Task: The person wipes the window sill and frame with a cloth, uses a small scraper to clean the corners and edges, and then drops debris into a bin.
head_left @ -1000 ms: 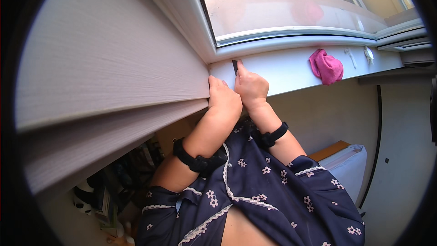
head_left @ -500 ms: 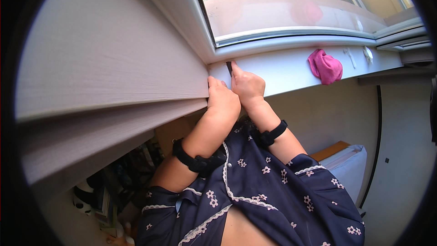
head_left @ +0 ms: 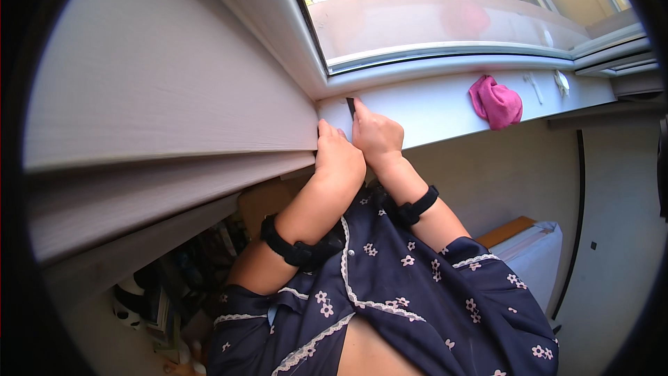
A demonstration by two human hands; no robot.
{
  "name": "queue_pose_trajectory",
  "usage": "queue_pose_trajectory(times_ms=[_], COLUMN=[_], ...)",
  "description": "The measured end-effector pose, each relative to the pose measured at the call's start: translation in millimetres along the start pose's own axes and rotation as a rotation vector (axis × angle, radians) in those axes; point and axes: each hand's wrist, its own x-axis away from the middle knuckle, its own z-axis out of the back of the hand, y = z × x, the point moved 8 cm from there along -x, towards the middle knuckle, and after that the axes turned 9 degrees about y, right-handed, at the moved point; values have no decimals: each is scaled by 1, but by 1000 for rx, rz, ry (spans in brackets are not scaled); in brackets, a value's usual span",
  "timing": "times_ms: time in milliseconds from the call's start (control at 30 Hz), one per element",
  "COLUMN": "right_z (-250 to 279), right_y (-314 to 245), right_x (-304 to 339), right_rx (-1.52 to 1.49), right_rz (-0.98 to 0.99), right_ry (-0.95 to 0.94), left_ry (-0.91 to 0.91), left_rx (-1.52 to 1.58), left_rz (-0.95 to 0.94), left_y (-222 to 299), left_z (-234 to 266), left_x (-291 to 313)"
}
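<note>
My right hand [head_left: 378,135] is closed, its index finger stretched along a thin, flat dark strip [head_left: 351,106] at the left end of the white windowsill [head_left: 431,108]. The strip's lower part is hidden by the fingers. Close beside it, nearly touching at the wrist, my left hand [head_left: 341,158] is bent over the sill's front edge, next to the pale curtain-like panel [head_left: 181,83]. Two of its fingertips show on the sill; the other fingers are curled out of sight, and whatever they hold, if anything, is hidden.
A crumpled pink cloth [head_left: 495,102] lies farther right on the sill, with a small white stick-like item [head_left: 534,88] and another white piece [head_left: 561,83] beyond it. The window frame [head_left: 445,65] rises behind. Books and a black-and-white item [head_left: 130,303] are low on the left.
Both hands stay at the same corner of the sill, with the dark strip still under the right index finger. Only a very slight shift of the view shows.
</note>
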Motion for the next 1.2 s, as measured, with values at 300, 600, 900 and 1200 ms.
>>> queue_pose_trajectory(times_ms=[300, 600, 900, 1200], right_z=[-8, -8, -11, -9], right_y=[-13, -6, -9, -9], right_x=[2, 1, 0, 0], right_rx=[16, 74, -51, 28], right_rz=[63, 7, 87, -23], right_ry=[-6, -23, 32, -46], left_ry=[8, -59, -53, 19], left_rx=[4, 78, 70, 18], left_rz=[-36, -81, -32, -57], left_y=[5, 7, 4, 7], left_z=[-4, -2, -1, -3], left_x=[11, 8, 6, 10])
